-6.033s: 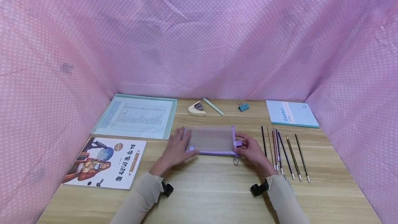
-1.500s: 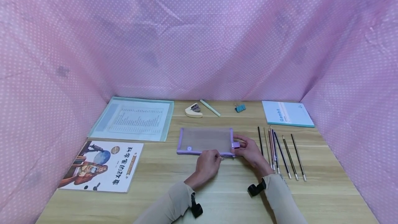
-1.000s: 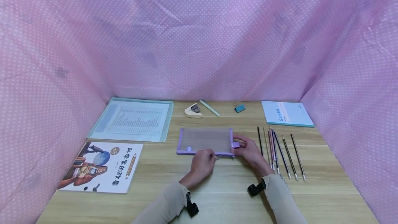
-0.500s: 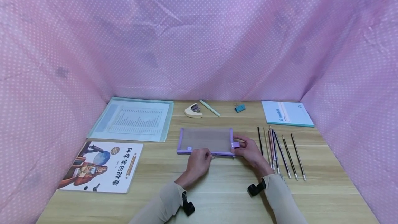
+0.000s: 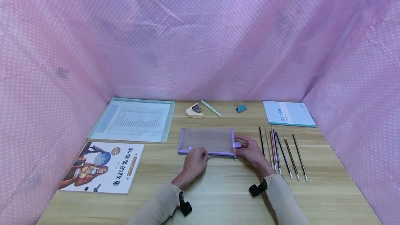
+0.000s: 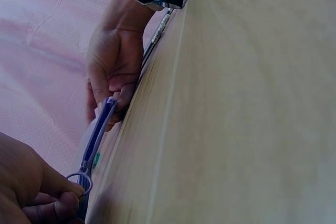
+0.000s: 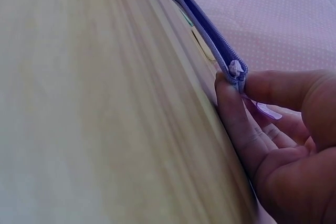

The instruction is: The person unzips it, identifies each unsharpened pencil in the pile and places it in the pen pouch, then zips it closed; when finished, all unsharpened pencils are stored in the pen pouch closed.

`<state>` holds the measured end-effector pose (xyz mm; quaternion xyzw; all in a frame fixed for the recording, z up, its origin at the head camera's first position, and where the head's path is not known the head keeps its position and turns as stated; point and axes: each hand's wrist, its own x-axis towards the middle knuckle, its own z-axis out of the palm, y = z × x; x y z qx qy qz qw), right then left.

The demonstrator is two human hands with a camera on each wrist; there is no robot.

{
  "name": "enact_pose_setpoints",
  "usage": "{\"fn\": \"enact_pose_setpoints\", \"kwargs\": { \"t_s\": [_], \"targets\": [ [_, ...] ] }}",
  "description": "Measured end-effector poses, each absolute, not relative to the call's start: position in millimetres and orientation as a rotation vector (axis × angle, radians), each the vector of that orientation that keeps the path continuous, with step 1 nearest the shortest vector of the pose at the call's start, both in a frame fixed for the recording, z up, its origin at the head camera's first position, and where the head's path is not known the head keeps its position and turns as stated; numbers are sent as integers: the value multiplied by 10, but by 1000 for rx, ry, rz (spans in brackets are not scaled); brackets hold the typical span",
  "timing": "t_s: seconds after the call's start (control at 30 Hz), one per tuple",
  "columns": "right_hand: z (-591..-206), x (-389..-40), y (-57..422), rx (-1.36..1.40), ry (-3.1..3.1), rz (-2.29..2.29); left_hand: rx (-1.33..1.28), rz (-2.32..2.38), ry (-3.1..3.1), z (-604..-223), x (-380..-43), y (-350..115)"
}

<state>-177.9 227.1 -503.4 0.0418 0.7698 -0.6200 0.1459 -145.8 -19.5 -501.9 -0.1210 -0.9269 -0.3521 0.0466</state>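
Observation:
A see-through pencil pouch [image 5: 209, 140] with purple edging lies flat in the middle of the table in the head view. Along its near edge, my left hand [image 5: 195, 162] pinches the ring-shaped zipper pull [image 6: 86, 182] between thumb and finger. The zipper [image 7: 210, 30] gapes between that pull and the right corner, as the right wrist view shows. At this corner my right hand [image 5: 251, 152] pinches the pouch's end, next to its small purple tab [image 5: 238, 145]. The inside of the pouch is mostly hidden.
Several pencils [image 5: 286, 157] lie right of the pouch, near a Gambit notebook [image 5: 289, 114]. Behind it are a stapler [image 5: 194, 111], a pale green pen [image 5: 210, 108] and a teal binder clip [image 5: 241, 108]. A document folder [image 5: 134, 119] and picture book [image 5: 103, 166] lie left.
My left hand first left the pouch's left end for the zipper pull by the right corner. Since then it has drawn the pull leftward, opening the zipper. My right hand stays at the corner.

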Motion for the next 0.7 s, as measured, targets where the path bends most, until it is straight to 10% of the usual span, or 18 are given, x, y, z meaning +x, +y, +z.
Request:
{"fn": "enact_pose_setpoints", "kwargs": {
  "t_s": [0.7],
  "targets": [
    [-5057,-1791,2282,117,2214,-1805,-305,-1079,-2875,-5011,-1493,-404]
  ]
}}
